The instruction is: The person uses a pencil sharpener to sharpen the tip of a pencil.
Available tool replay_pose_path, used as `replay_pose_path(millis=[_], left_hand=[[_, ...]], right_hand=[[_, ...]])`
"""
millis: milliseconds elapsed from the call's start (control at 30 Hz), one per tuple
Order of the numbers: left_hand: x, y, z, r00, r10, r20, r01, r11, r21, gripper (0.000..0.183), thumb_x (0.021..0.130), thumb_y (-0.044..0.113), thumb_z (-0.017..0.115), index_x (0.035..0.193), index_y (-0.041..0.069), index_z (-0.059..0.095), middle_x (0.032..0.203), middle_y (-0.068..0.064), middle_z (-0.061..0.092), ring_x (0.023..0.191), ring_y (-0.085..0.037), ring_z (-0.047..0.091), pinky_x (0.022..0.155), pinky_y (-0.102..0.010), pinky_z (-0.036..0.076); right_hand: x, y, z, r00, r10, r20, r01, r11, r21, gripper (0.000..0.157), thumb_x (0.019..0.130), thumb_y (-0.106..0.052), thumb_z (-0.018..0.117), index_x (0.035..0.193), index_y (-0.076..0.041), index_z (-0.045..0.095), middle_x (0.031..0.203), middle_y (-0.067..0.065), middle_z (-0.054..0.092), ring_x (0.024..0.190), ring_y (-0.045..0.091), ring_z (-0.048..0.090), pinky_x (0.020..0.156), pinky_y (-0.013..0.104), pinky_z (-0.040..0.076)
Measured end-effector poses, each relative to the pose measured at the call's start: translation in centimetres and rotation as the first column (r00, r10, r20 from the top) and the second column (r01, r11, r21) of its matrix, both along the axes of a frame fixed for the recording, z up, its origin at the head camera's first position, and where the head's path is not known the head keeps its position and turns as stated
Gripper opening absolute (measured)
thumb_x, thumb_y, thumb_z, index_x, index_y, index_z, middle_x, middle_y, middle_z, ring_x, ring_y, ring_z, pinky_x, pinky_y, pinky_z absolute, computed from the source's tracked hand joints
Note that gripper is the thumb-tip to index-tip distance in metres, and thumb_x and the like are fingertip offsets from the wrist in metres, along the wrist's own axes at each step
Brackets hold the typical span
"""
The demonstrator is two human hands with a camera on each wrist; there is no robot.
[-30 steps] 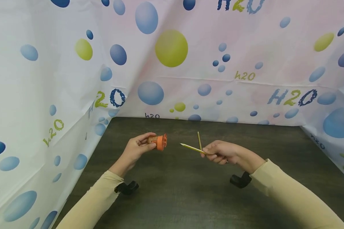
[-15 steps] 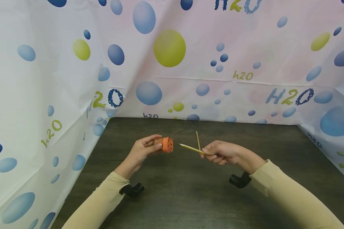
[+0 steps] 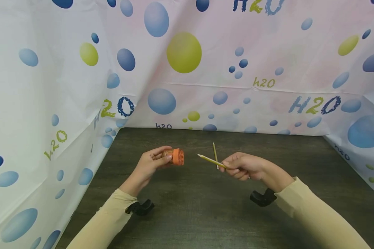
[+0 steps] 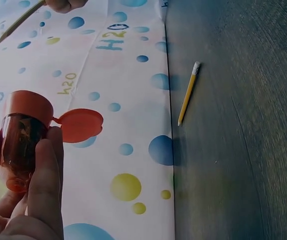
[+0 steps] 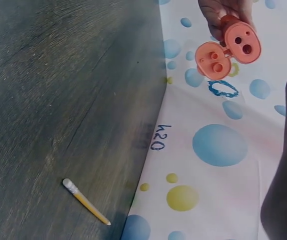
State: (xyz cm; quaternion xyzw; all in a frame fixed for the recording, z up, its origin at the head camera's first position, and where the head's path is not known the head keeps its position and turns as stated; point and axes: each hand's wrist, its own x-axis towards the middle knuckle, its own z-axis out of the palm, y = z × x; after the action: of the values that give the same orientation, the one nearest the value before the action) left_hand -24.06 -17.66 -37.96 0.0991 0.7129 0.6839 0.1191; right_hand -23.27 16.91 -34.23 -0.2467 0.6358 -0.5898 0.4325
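Observation:
My left hand (image 3: 144,167) grips an orange two-hole pencil sharpener (image 3: 177,157) with a see-through body, its top turned toward the right. Its round flip cap (image 5: 213,61) hangs open on a hinge, and two holes (image 5: 242,44) show in the top. With thumb and fingers my right hand (image 3: 247,166) pinches a yellow pencil (image 3: 208,159), whose sharpened tip points left at the sharpener. A gap separates tip and holes. Behind the held pencil, a second yellow pencil (image 4: 187,97) with a pale end lies on the table.
The dark wood-look table (image 3: 187,214) meets a white sheet with coloured dots (image 3: 224,114) at the back and sides. Black straps (image 3: 140,207) sit at both wrists. A dark, blurred shape (image 5: 286,175) fills the right edge of the right wrist view.
My left hand with the sharpener moved right toward the pencil, then slightly back left. The held pencil's tip has shifted a little up and right. The pencil on the table stays put.

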Motion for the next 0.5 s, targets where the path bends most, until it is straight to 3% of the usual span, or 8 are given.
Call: replay_pose_path(millis=[200,433,500], left_hand=[[0.2,-0.5,0.1,1.0,0.022,-0.011,-0.022,1.0,-0.007,0.054,0.101,0.014,0.066,0.148,-0.005,0.049,0.141,-0.027,0.061,0.098,-0.003,0.07,0.097,-0.034,0.061],[0.4,-1.0,0.0,0.999,0.045,-0.011,-0.045,0.999,-0.003,0.051,0.102,0.01,0.062,0.148,-0.006,0.048,0.14,-0.025,0.062,0.097,-0.002,0.069,0.09,-0.025,0.062],[0.5,-1.2,0.1,0.999,0.052,-0.007,-0.052,0.999,-0.009,0.05,0.102,0.009,0.061,0.149,-0.005,0.048,0.14,-0.025,0.062,0.097,-0.001,0.069,0.092,-0.027,0.062]], right_hand=[[0.1,0.1,-0.3,0.999,0.031,-0.007,-0.032,0.997,-0.07,0.025,0.109,-0.034,0.048,0.1,-0.023,0.068,0.066,-0.015,0.04,0.049,0.011,0.015,0.047,0.035,0.007],[0.1,0.2,-0.5,0.996,0.091,0.022,-0.086,0.981,-0.175,0.029,0.112,-0.029,0.041,0.106,-0.025,0.069,0.071,-0.016,0.045,0.05,0.012,0.015,0.047,0.036,0.008],[0.1,0.1,-0.5,0.995,0.094,0.031,-0.086,0.976,-0.2,0.031,0.113,-0.029,0.039,0.108,-0.025,0.069,0.072,-0.016,0.045,0.051,0.012,0.015,0.047,0.035,0.009]])
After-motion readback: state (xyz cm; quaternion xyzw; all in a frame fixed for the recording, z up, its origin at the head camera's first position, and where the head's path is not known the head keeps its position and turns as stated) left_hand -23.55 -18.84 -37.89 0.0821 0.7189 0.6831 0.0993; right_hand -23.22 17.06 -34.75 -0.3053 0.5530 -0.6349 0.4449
